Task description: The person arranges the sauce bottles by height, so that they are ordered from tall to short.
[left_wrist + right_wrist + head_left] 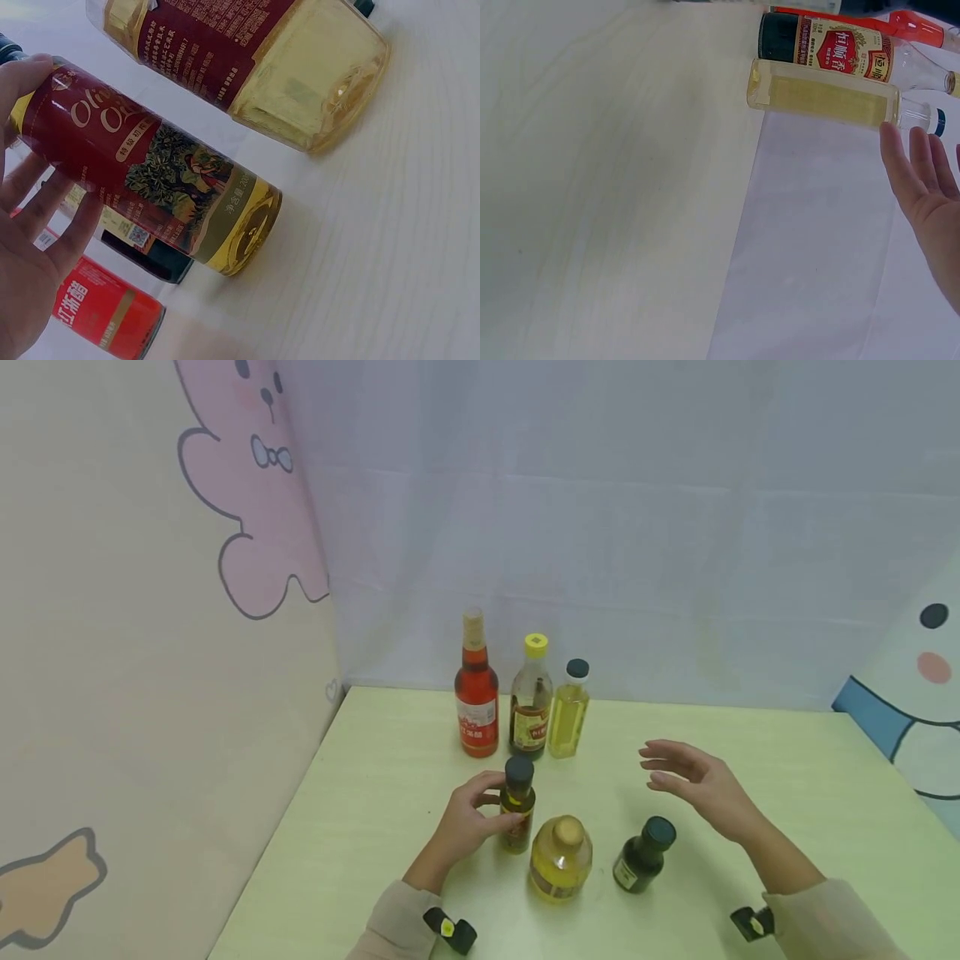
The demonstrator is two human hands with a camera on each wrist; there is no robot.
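A: Left hand (468, 818)?
B: Curled round the small olive oil bottle (517, 806), thumb and fingers (41, 217) wrapped on its red label. Gripping, clearly, as seen from the left wrist.

A: Right hand (701, 785)?
B: Hovering in the air with fingers spread and relaxed, holding nothing. Well to the right of the olive oil bottle, apart from every bottle.

A: And the olive oil bottle itself?
B: Upright on the pale green table (375, 793), black cap on top, base touching the tabletop. Between the two hands, but in contact with the left only.

A: Neighbours?
B: Just right of the olive oil bottle and nearer the camera, a round yellow oil bottle (561, 858) with a gold cap. Further right, a dark green bottle (642, 856) with a black cap, below the right hand. Behind the olive oil bottle, toward the white curtain (600, 527), a row of three: red vinegar bottle (477, 689), dark sauce bottle (531, 697) with a yellow cap, pale yellow bottle (568, 710) with a dark cap.

A: From the right wrist?
B: Fingertips near the pale yellow bottle's cap, not touching.
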